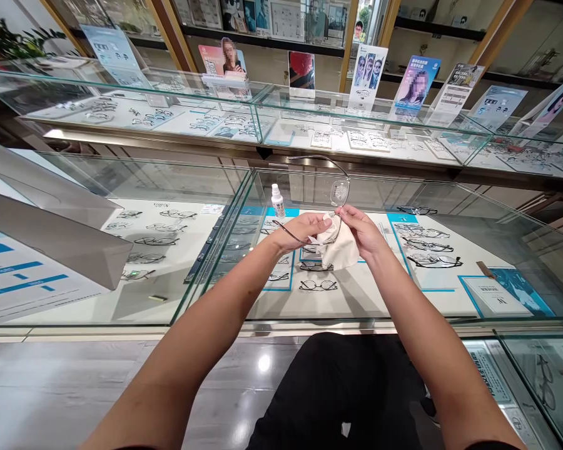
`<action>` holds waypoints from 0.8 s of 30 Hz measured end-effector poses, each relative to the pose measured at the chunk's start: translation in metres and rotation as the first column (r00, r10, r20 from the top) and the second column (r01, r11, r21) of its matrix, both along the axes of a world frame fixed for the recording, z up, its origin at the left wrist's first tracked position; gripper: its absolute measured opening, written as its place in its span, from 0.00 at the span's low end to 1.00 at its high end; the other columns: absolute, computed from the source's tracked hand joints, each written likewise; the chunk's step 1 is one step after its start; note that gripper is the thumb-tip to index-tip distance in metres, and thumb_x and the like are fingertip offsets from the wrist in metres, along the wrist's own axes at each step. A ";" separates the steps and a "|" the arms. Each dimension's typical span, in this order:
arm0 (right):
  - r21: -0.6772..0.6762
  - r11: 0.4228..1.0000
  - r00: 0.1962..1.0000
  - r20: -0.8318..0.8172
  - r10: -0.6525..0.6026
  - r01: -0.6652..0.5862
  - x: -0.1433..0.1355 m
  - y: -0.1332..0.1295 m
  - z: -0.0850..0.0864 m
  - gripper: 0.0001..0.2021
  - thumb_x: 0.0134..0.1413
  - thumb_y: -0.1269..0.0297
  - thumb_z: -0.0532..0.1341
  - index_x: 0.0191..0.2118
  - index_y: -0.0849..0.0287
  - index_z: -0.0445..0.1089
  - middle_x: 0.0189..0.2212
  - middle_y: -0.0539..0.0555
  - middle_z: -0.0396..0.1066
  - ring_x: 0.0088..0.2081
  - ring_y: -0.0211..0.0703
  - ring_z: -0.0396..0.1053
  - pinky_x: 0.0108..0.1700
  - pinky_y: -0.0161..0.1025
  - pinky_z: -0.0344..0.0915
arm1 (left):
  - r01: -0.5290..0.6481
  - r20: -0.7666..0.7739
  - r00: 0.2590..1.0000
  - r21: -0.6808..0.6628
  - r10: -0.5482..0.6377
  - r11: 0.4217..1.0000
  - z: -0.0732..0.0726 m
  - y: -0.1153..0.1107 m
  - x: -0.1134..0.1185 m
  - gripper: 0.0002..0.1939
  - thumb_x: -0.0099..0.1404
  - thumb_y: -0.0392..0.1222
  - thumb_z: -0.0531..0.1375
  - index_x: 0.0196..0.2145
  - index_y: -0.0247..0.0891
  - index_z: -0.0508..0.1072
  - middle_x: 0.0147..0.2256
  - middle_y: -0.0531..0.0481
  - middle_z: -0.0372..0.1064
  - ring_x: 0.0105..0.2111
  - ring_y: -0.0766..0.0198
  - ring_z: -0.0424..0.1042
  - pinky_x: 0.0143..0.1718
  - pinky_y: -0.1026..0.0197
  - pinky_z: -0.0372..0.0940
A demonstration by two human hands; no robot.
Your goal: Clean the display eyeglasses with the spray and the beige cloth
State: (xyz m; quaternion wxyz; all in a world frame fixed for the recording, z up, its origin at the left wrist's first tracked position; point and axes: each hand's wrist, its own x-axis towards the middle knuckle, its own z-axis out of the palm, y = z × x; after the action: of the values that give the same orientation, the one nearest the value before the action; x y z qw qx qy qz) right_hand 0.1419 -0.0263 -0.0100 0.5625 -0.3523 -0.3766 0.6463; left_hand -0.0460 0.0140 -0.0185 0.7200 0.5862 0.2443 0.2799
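Above the glass counter I hold a pair of eyeglasses (340, 192), with one lens and a curved temple arm sticking up past my fingers. The other temple reaches back beneath my left wrist. A cream-coloured cleaning cloth (341, 251) hangs between my hands and covers the second lens. My left hand (304, 229) pinches the cloth over that lens, its thumb pointing right. My right hand (363, 234) is closed on the eyeglasses near the bridge, with cloth against its fingers. The exact grip under the cloth is hidden. A small white bottle (276, 201) stands upright on the glass, just beyond my left hand.
Under the glass counter (225, 250) lie several spectacle frames (319, 285). A white and blue cardboard display (51, 269) stands at the left. Farther back is a second glass case (258, 119) with upright advertising cards (368, 75). My dark-clothed leg (338, 387) is below.
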 end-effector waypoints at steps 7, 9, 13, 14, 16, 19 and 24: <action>-0.014 1.000 1.000 0.025 -0.003 0.004 0.000 0.000 0.001 0.21 0.35 0.52 0.80 0.33 0.53 0.75 0.34 0.48 0.77 0.32 0.39 0.69 0.36 0.38 0.66 | 0.010 0.041 0.999 -0.004 -0.010 1.000 0.008 -0.008 0.008 0.26 0.52 0.55 0.77 0.36 0.32 0.75 0.26 0.54 0.68 0.23 0.72 0.60 0.27 0.65 0.52; -0.018 1.000 1.000 0.015 -0.001 0.001 0.000 0.000 0.000 0.21 0.35 0.52 0.80 0.32 0.53 0.74 0.34 0.48 0.77 0.32 0.39 0.69 0.36 0.38 0.66 | 0.016 0.048 0.999 -0.009 -0.015 1.000 0.011 -0.009 0.009 0.27 0.51 0.54 0.78 0.36 0.31 0.75 0.27 0.53 0.70 0.24 0.72 0.62 0.28 0.65 0.54; -0.013 1.000 1.000 0.020 -0.010 0.010 0.001 0.000 0.000 0.21 0.35 0.52 0.80 0.32 0.53 0.74 0.36 0.48 0.77 0.33 0.40 0.70 0.37 0.38 0.67 | 0.027 0.032 0.999 -0.015 -0.027 1.000 0.012 -0.008 0.007 0.27 0.50 0.53 0.78 0.37 0.31 0.76 0.29 0.51 0.73 0.25 0.70 0.65 0.29 0.65 0.56; -0.013 1.000 1.000 0.025 -0.014 0.014 0.001 0.000 -0.001 0.21 0.35 0.52 0.80 0.32 0.53 0.74 0.36 0.48 0.78 0.34 0.41 0.71 0.38 0.39 0.67 | 0.029 0.026 0.999 -0.014 -0.029 0.999 0.012 -0.008 0.006 0.27 0.50 0.53 0.78 0.37 0.31 0.76 0.29 0.50 0.73 0.26 0.69 0.66 0.29 0.65 0.56; -0.014 1.000 0.999 0.029 -0.016 0.017 0.001 0.000 -0.001 0.21 0.35 0.52 0.80 0.32 0.53 0.73 0.37 0.49 0.78 0.35 0.41 0.71 0.38 0.39 0.67 | 0.025 0.021 0.999 -0.009 -0.025 1.000 0.012 -0.008 0.006 0.27 0.49 0.52 0.79 0.38 0.31 0.76 0.30 0.50 0.73 0.27 0.69 0.67 0.30 0.65 0.57; -0.021 1.000 0.999 0.033 -0.002 0.003 0.000 0.001 -0.003 0.21 0.36 0.51 0.80 0.33 0.53 0.73 0.35 0.49 0.77 0.34 0.42 0.71 0.37 0.38 0.67 | -0.016 0.034 0.999 0.001 0.016 1.000 0.011 -0.011 0.009 0.27 0.47 0.51 0.79 0.37 0.32 0.75 0.30 0.51 0.72 0.27 0.69 0.67 0.30 0.65 0.58; -0.031 0.999 0.999 0.005 0.034 -0.034 -0.002 0.002 -0.006 0.20 0.38 0.51 0.79 0.34 0.52 0.73 0.35 0.48 0.76 0.34 0.41 0.70 0.37 0.38 0.67 | -0.100 0.056 0.994 0.040 0.098 0.994 0.007 -0.016 0.017 0.26 0.51 0.54 0.77 0.35 0.32 0.74 0.28 0.53 0.69 0.27 0.71 0.64 0.29 0.66 0.57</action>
State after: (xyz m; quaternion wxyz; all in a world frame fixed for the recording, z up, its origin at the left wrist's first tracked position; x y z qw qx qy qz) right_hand 0.1400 -0.0244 -0.0163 0.5449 -0.3562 -0.3739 0.6606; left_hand -0.0294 -0.0020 -0.0111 0.6988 0.5809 0.2475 0.3361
